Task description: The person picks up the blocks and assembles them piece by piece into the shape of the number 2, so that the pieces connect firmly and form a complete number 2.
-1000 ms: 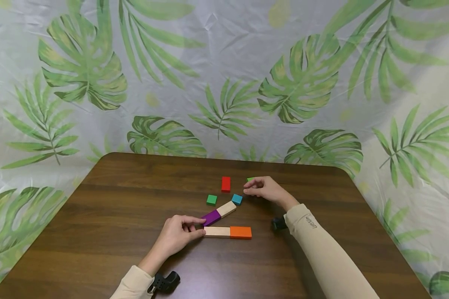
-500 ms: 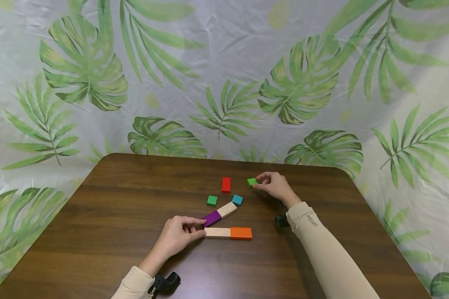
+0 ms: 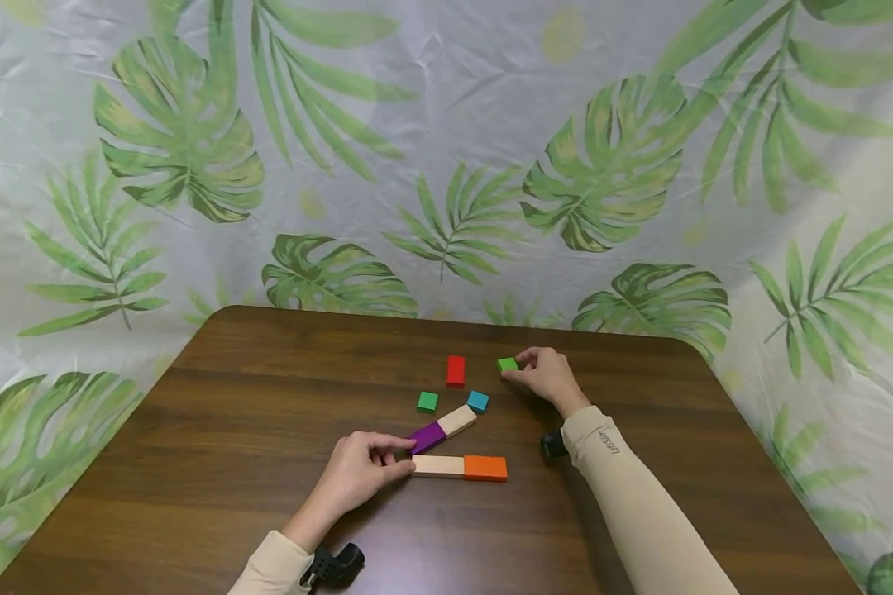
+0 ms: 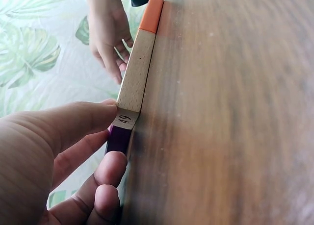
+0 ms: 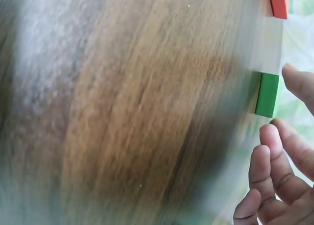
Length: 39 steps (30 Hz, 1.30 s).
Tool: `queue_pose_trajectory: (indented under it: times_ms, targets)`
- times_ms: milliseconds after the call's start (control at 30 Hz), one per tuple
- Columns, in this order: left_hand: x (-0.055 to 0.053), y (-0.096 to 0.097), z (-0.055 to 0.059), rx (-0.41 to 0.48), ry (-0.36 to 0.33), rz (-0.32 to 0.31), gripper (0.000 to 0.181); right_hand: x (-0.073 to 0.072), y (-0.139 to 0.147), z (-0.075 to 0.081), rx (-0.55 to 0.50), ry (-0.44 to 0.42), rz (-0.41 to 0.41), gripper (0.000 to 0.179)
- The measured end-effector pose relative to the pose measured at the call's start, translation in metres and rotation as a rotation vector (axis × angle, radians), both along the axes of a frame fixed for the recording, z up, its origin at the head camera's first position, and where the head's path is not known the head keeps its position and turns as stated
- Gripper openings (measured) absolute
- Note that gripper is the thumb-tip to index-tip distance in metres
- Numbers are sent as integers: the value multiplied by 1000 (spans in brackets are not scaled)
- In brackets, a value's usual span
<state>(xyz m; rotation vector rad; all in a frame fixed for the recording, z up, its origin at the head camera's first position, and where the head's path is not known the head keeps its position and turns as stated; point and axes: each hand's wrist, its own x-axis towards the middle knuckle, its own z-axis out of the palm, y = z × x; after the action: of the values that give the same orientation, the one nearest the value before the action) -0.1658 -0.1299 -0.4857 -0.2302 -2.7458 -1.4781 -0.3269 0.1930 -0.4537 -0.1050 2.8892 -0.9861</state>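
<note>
My left hand (image 3: pixel 365 469) touches two rods' near left ends. The thumb lies on a plain wood block (image 3: pixel 437 466), joined end to end with an orange block (image 3: pixel 485 468); the index finger lies on a purple block (image 3: pixel 426 437). The left wrist view shows "49" on the plain end face (image 4: pixel 125 119). Another plain block (image 3: pixel 457 421) continues the purple one, slanting away. At the back right, my right hand (image 3: pixel 546 374) has thumb and index finger either side of a small light green block (image 5: pixel 267 94); a slight gap shows at the thumb.
A red block (image 3: pixel 456 371), a darker green block (image 3: pixel 427 402) and a blue block (image 3: pixel 478 402) lie on the brown table (image 3: pixel 268 388) between the hands. A leaf-printed cloth (image 3: pixel 446 165) hangs behind the table's far edge.
My right hand has moved right from in front of the light green block, then its fingers came round that block's sides. My left hand has kept its place at the rods' ends.
</note>
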Motion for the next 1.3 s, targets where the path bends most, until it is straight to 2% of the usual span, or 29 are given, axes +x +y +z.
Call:
queue_pose_trajectory:
  times_ms: [267,733,1300]
  targets:
    - [0,0,0,3,-1,3,23,-1,-4,-2,20,5,-33,51]
    - [0,0,-1,1,11,3,22,-1,-7,-7,-3,-9,-85,50]
    - [0,-1,-2,-2,13,4,22,-1,-9,-10,3,19,-93,42]
